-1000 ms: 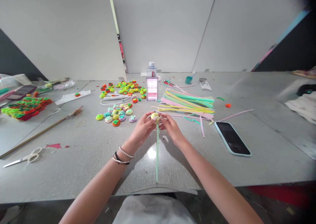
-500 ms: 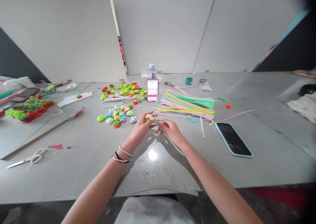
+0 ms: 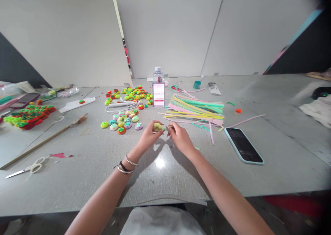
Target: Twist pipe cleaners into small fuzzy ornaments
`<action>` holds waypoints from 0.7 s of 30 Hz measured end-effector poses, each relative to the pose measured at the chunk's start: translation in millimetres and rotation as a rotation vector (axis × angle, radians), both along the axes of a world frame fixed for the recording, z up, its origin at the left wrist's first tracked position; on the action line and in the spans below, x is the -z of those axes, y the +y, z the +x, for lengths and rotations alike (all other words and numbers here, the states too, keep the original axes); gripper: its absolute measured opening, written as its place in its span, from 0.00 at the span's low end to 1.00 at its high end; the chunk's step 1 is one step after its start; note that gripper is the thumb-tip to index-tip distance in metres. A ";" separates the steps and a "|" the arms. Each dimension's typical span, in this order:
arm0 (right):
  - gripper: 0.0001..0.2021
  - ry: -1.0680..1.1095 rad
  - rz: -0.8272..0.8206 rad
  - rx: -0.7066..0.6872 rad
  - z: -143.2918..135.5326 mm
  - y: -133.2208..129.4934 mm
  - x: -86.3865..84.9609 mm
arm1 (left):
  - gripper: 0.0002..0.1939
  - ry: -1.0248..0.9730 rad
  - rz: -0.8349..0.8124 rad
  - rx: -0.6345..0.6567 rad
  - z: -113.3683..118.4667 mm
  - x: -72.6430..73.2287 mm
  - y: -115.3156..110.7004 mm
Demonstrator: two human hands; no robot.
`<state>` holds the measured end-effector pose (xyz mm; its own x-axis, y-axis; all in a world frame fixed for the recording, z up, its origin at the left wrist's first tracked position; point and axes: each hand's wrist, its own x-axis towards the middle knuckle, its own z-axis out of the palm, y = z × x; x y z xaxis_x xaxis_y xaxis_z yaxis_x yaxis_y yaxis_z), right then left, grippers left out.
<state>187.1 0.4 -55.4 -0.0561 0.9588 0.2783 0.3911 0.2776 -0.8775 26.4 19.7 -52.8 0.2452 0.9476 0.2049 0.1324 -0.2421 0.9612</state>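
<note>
Head view: above the table (image 3: 103, 183), the left hand (image 3: 149, 135) pinches a rounded, fuzzy yellow piece (image 3: 157, 126), while at its three o'clock the nearer right hand's (image 3: 181, 138) fingers pinch a thin, fuzzy pale-green strip (image 3: 164, 128) running toward four o'clock.

Table (image 3: 85, 183) with scissors (image 3: 25, 169) at left, stick (image 3: 41, 143) behind them, stem bundle (image 3: 196, 107) at right, bottle (image 3: 158, 77) at back

Red lettering (image 3: 159, 79) on the bottle (image 3: 157, 73) starts with G, while digits (image 3: 236, 134) on the phone (image 3: 245, 148) are illegible.
</note>
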 end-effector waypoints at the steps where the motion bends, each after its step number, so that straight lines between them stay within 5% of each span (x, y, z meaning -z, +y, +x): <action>1: 0.10 0.072 -0.044 -0.004 -0.6 1.3 0.5 | 0.14 0.021 0.026 0.007 0.0 0.5 -0.5; 8: 0.15 0.486 -0.276 -0.012 -2.0 9.9 2.3 | 0.11 0.126 0.150 0.092 1.4 -0.9 -8.0; 21: 0.16 0.382 -0.187 -0.047 0.4 10.8 3.5 | 0.11 0.246 0.184 0.104 2.1 0.2 -9.8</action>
